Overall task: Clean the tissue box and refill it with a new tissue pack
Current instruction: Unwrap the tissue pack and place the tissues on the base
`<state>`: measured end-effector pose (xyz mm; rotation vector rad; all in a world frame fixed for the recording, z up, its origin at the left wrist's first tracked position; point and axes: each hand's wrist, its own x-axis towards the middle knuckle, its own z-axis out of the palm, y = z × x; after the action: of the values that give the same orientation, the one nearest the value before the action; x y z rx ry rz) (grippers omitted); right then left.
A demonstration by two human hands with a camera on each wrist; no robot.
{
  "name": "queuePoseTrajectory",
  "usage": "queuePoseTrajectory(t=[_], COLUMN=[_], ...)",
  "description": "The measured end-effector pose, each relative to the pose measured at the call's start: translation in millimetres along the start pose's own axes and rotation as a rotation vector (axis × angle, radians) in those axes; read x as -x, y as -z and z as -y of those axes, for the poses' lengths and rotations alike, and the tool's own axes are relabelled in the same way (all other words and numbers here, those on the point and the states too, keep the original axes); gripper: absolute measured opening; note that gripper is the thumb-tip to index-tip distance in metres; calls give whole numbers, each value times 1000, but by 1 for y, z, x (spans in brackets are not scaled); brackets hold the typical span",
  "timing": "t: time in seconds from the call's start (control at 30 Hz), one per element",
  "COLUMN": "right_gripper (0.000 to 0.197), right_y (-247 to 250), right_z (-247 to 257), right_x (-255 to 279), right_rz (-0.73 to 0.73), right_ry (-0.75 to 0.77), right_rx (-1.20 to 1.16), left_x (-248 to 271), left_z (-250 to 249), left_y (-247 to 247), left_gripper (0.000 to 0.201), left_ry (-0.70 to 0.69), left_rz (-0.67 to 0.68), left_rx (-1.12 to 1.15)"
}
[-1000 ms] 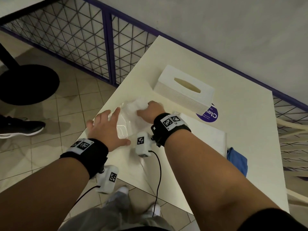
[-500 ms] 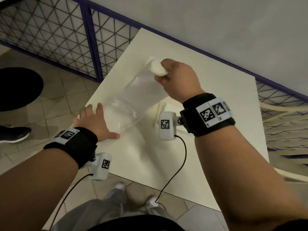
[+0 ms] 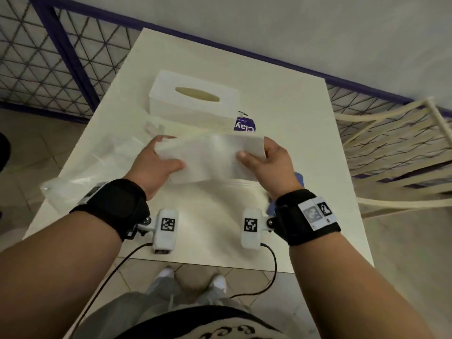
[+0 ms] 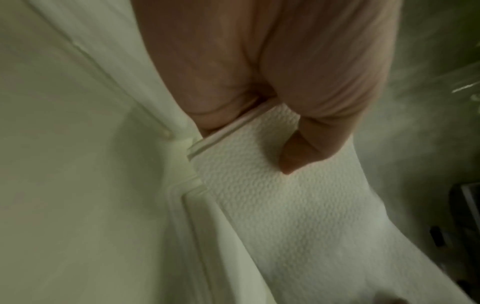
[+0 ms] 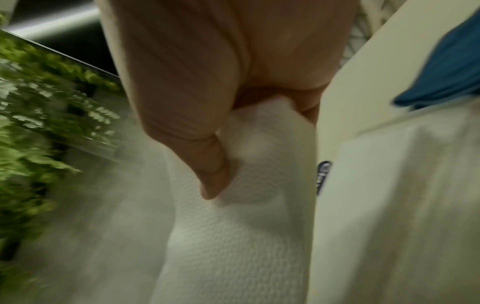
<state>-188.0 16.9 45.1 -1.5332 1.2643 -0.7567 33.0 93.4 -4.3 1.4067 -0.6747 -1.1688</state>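
Note:
A white stack of embossed tissues (image 3: 210,160) is out of its wrapper and held level above the table. My left hand (image 3: 168,152) grips its left end, thumb on top, fingers behind. My right hand (image 3: 254,150) grips the right end the same way. The left wrist view shows the left thumb (image 4: 298,156) pressing the tissues (image 4: 285,216). In the right wrist view the right thumb (image 5: 213,181) dents the tissues (image 5: 233,246). The white tissue box (image 3: 193,99), with an oval slot on top, stands on the table beyond the stack. A flat white base panel (image 3: 220,194) lies below the stack.
The empty clear plastic wrapper (image 3: 80,177) lies at the left edge of the white table (image 3: 305,143). A purple label (image 3: 244,124) lies by the box, and a blue cloth (image 3: 299,178) peeks out by my right hand. A strap chair (image 3: 391,148) stands at the right, a mesh fence (image 3: 49,57) at the left.
My right hand drew the tissue stack out of the clear wrapper while the left held the wrapper down. The left hand has let go of the wrapper, and both hands hold the stack.

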Motion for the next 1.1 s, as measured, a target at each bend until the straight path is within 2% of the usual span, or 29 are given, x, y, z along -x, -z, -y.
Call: queuePoseTrajectory(t=[0.13,0.33,0.47,0.63,0.77,0.87,1.0,1.1], right_gripper=[26,42,55,52,36,29,38,52], right_y=[5,1,-1,-4,6,19,41,49], right_z=[-46,-89,-94,-105,-104,-90,-66,-58], right_x=[18,33,31,30,24,6,-31,-58], right_rz=[-53,-113,-120,-93,-89,-117,-188,-210], right_ry=[-116,-221,-202,-210,-187,-233,-236,-239], right_rx=[-55,-63,-25,20,51,-21,-153,-12], left_x=[5,10,12,11,8,-7,-39,-60], left_z=[20,47,55,65,57,34,3,-4], left_y=[-9,-19,-27,-30,-28,-31,-43,-50], left_gripper=[27,43,47,45,40,40,41,48], left_ry=[7,51,43,36,-24,-63,-57,-34], left_rz=[60,56,8,-29,-42,-23,5,-39], left_rx=[-168,-245,-259,-345,-505,-494,-410,-409])
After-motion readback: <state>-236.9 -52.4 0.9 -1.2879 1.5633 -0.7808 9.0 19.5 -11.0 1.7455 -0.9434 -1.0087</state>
